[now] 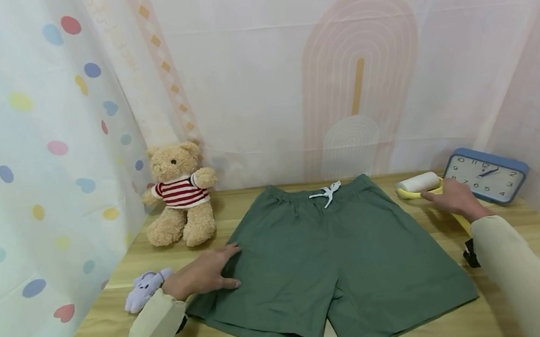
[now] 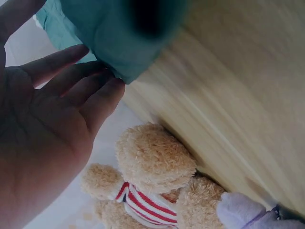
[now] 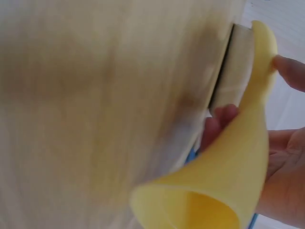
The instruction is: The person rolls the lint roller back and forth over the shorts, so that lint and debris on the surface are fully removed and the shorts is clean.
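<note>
Green shorts (image 1: 351, 257) with a white drawstring bow (image 1: 327, 193) lie spread flat on the wooden table. My left hand (image 1: 206, 272) touches the left leg of the shorts, its fingers extended; in the left wrist view the fingertips meet the green cloth (image 2: 119, 52). At the right, my right hand (image 1: 457, 197) holds a lint roller with a white roll (image 1: 419, 182) and a yellow handle (image 3: 233, 148). The right wrist view has the thumb on the handle's narrow neck and fingertips behind it. The handle's wide end is hollow. Part of the grip is hidden by the handle.
A teddy bear (image 1: 178, 196) in a striped shirt sits at the back left. A small lilac plush toy (image 1: 146, 289) lies beside my left wrist. A blue-framed clock (image 1: 485, 174) stands just behind my right hand. Patterned curtains (image 1: 245, 86) hang behind the table.
</note>
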### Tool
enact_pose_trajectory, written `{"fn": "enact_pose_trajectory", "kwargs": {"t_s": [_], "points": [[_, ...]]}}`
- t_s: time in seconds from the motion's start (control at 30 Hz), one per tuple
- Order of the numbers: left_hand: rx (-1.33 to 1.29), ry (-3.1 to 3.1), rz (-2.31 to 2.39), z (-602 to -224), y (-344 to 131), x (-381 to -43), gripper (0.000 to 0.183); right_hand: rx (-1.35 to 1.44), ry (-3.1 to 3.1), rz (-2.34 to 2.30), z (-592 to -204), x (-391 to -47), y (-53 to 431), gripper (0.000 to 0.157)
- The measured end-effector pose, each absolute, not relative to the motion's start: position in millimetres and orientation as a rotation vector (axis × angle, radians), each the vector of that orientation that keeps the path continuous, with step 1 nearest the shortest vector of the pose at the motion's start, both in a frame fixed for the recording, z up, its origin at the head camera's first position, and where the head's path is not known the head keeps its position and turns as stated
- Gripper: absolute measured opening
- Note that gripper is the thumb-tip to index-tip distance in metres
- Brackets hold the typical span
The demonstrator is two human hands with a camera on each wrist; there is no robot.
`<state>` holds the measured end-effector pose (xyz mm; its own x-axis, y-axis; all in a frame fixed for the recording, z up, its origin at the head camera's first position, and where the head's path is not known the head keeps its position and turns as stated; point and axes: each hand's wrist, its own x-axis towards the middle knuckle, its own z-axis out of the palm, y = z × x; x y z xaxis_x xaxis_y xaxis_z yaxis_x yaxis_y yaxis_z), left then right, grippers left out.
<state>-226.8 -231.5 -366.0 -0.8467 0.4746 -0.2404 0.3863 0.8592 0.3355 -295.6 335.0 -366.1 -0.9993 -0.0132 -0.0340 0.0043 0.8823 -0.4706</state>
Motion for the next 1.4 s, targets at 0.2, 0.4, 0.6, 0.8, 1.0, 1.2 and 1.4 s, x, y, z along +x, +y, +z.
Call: {"fn": "enact_pose_trajectory", "kwargs": {"t_s": [0.2, 0.4, 0.6, 0.8, 1.0, 1.2, 1.4], "points": [[0.639, 2.728, 0.375, -366, -231, -231, 0.083, 0.083, 2.997, -0.794, -363, -297, 338, 0.052], [0.631, 2.678, 0.381, -370, -228, -232, 0.087, -0.015, 3.144, -0.821, -348, -296, 332, 0.058], [0.673, 2.7, 0.331, -366, -222, -233, 0.086, -0.182, 3.191, -0.876, -327, -306, 295, 0.054], [0.687, 2.708, 0.283, -369, -218, -230, 0.091, -0.412, 3.064, -0.954, -320, -321, 227, 0.045], [0.722, 2.705, 0.25, -370, -208, -236, 0.098, -0.65, 2.954, -0.934, -333, -341, 164, 0.03], [0.69, 2.695, 0.234, -369, -213, -237, 0.1, -0.782, 2.847, -0.761, -344, -354, 93, 0.032], [0.601, 2.715, 0.218, -365, -218, -242, 0.112, -0.869, 2.807, -0.629, -351, -363, 43, 0.053]]}}
